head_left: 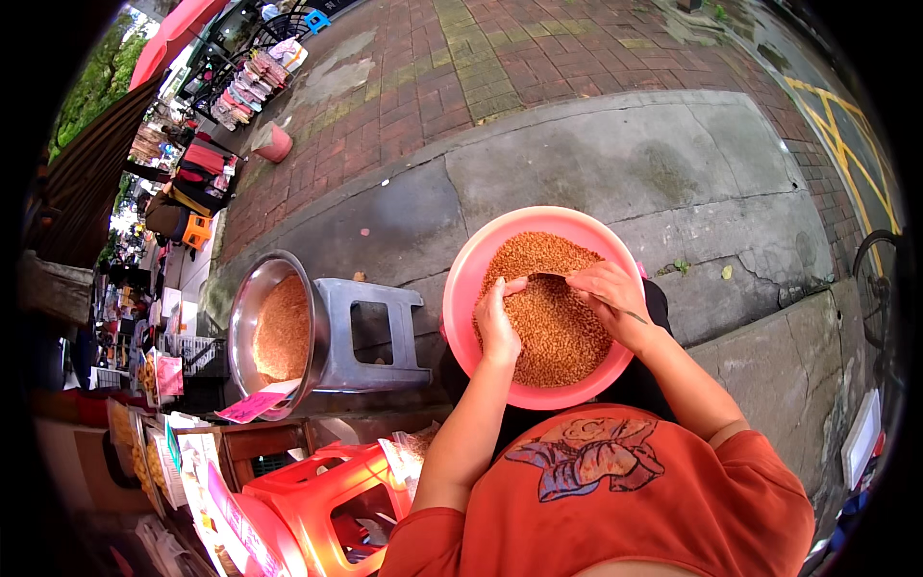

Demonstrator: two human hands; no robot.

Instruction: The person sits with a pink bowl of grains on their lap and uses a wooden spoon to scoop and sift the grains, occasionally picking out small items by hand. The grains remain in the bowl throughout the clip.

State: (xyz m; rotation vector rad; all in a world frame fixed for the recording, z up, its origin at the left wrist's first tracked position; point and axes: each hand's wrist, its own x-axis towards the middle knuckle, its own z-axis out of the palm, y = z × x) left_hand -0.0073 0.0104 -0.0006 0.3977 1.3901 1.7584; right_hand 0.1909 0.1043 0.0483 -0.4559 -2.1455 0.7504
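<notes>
A pink plastic basin (461, 317) rests on my lap, holding a heap of golden-brown grain (559, 346). My right hand (613, 299) grips a thin metal utensil, apparently a spoon (629, 312), whose handle pokes out near the wrist. Its dark curved end lies over the grain, between my hands. Over the basin's left side, my left hand (499, 324) is half cupped, its fingertips close to the spoon's end. Whether they touch it is unclear, and nothing shows in that palm.
To the left, a steel bowl (241, 339) of paler grain stands by a grey plastic stool (411, 375), with a pink card (252, 407) at its rim. Red plastic stools (317, 483) and packaged goods crowd the lower left. Concrete paving (533, 159) lies ahead.
</notes>
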